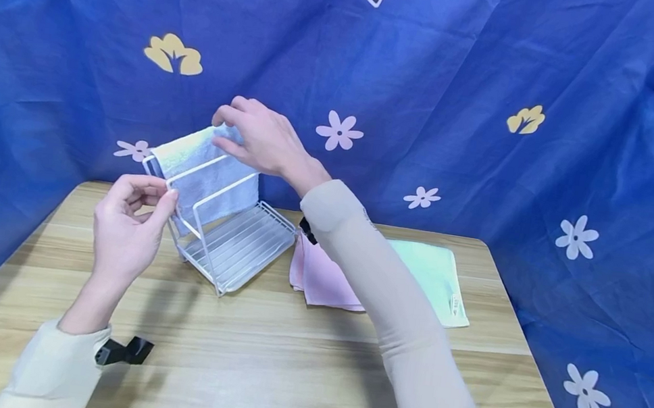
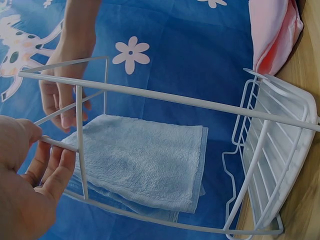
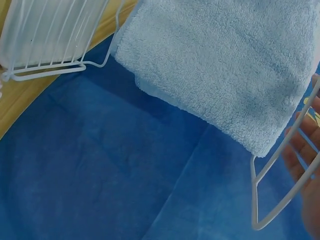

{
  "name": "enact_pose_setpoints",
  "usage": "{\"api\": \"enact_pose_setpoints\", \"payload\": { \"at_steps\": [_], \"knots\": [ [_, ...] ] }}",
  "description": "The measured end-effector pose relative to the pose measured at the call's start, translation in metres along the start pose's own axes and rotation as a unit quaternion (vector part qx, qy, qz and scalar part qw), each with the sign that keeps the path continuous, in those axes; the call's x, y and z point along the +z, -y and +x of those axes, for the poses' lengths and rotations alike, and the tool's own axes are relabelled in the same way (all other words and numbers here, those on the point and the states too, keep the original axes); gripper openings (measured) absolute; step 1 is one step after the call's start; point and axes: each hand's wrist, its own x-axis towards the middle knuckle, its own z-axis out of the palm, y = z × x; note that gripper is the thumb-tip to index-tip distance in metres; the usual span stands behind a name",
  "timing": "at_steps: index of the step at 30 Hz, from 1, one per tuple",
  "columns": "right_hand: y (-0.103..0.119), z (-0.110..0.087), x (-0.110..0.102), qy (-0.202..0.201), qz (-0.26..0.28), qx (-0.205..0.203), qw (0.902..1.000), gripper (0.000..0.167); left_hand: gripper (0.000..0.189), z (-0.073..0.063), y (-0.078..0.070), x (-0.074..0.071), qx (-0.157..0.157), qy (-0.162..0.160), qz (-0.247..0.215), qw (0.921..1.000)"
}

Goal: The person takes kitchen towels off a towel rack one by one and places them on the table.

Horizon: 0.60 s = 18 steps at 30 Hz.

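A white wire rack point(image 1: 242, 248) with a slatted base stands tilted at the back left of the table. A folded light-blue towel point(image 1: 203, 168) hangs over one of its upper bars. My left hand point(image 1: 131, 224) pinches a short end bar of the rack between thumb and fingers, as the left wrist view shows. At the far upper end, my right hand point(image 1: 264, 138) hovers by the towel's top edge with thumb and fingers spread apart. In the right wrist view its fingers point(image 3: 295, 155) lie loosely behind the rack's bars, beside the towel point(image 3: 215, 65).
Right of the rack lies a folded pink towel point(image 1: 324, 278), partly under my right forearm. A mint-green towel point(image 1: 432, 271) with a small white label lies beyond the forearm. Behind the wooden table point(image 1: 259, 359) hangs a blue patterned curtain point(image 1: 412, 105).
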Motion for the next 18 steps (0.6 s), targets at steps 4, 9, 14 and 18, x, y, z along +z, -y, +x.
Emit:
{"api": "enact_pose_setpoints", "payload": {
  "at_steps": [4, 9, 14, 18],
  "knots": [
    [0.000, 0.005, -0.001, 0.012, -0.008, 0.005, 0.9999, 0.040, 0.010, 0.001, 0.000, 0.001, -0.003, -0.003, -0.001, 1.0000],
    [0.002, 0.010, -0.001, 0.031, -0.014, 0.013, 0.9993, 0.040, 0.010, 0.000, 0.000, 0.001, -0.004, -0.002, 0.004, 1.0000],
    [0.004, 0.017, 0.001, 0.040, -0.014, 0.006, 0.9991, 0.039, 0.010, -0.001, 0.000, 0.000, -0.006, -0.004, 0.007, 0.9999],
    [0.005, 0.020, 0.003, 0.042, -0.005, 0.009, 0.9991, 0.039, 0.010, 0.000, 0.001, 0.000, -0.004, -0.002, 0.010, 0.9999]
  ]
}}
